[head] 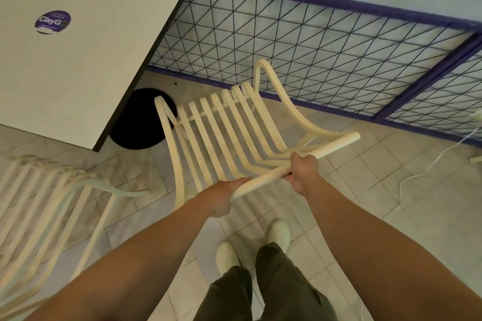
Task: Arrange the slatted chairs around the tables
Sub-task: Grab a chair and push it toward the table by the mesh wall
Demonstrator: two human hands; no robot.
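A cream slatted chair (221,128) stands in the middle of the view, its seat facing the white table (86,60) at the upper left. Both hands grip the round top rail of its backrest. My left hand (224,197) holds the rail near its left end. My right hand (302,171) holds it nearer the middle. The chair's front left corner is close to the table's black round base (138,122). A second cream slatted chair (47,206) stands at the lower left, beside the table's near edge.
A purple-framed wire-mesh fence (313,49) runs behind the chair along the wall. A white cable (427,172) trails over the tiled floor at the right. My own feet in white shoes (279,233) stand just behind the held chair.
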